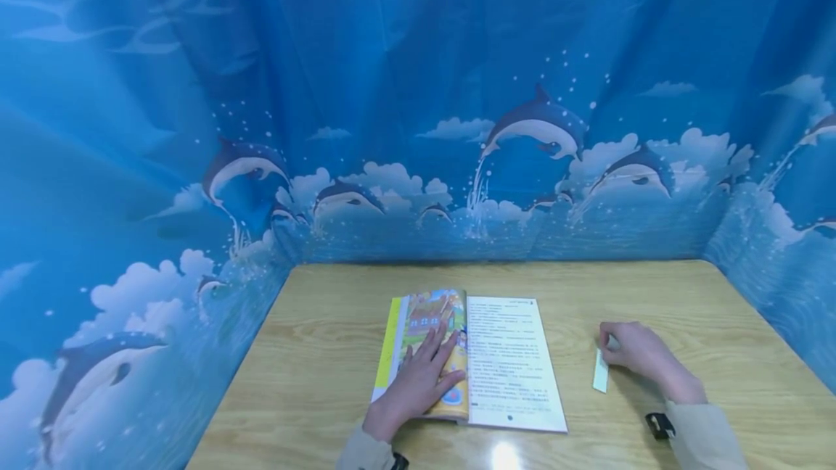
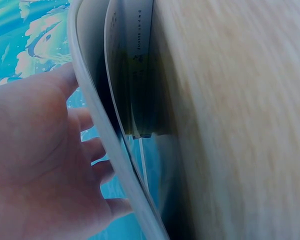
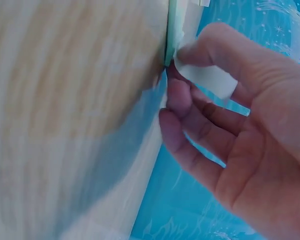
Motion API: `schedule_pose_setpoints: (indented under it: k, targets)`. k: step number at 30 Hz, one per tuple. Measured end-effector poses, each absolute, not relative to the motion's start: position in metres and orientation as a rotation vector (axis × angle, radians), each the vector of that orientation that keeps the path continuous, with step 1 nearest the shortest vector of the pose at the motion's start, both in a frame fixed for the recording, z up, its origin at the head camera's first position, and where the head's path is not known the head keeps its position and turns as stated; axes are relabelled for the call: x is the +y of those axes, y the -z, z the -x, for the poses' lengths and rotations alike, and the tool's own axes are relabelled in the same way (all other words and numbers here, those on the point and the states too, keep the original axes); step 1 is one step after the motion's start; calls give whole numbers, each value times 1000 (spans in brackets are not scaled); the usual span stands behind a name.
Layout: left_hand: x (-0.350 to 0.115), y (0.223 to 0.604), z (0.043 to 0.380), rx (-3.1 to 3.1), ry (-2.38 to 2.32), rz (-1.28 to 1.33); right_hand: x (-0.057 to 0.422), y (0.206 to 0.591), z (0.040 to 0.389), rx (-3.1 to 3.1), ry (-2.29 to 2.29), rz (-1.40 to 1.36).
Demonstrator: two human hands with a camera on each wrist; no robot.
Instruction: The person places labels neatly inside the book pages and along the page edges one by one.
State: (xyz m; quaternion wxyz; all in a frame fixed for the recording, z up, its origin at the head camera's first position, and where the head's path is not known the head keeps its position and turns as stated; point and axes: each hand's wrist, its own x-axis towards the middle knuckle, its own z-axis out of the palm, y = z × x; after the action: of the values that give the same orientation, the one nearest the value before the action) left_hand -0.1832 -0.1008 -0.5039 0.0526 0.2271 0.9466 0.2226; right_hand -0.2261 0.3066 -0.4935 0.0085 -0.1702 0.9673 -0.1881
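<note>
A person's left hand (image 1: 421,379) lies flat, fingers slightly spread, on the colourfully illustrated left page of an open paper book (image 1: 516,368) on a pale wood-grain surface (image 1: 313,354). Right of the book, the right hand (image 1: 643,354), fingers curled, pinches a narrow, pale mint-green papery strip (image 1: 600,377). Only the right wrist view reveals its thin, whitish bent flap (image 3: 210,80); only the left wrist view, the book's curving page edges (image 2: 117,150).

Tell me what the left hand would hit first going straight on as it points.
Probably the blue curtain: from the open book, the left hand would slide across the table, with nothing else seen in line, though depth is unclear.
</note>
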Motion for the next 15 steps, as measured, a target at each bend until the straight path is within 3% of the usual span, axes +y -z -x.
schedule_pose_setpoints:
  k: [15]
  targets:
    - [-101,502,182,2866,-680,-682,303,486,226,2831,716,398]
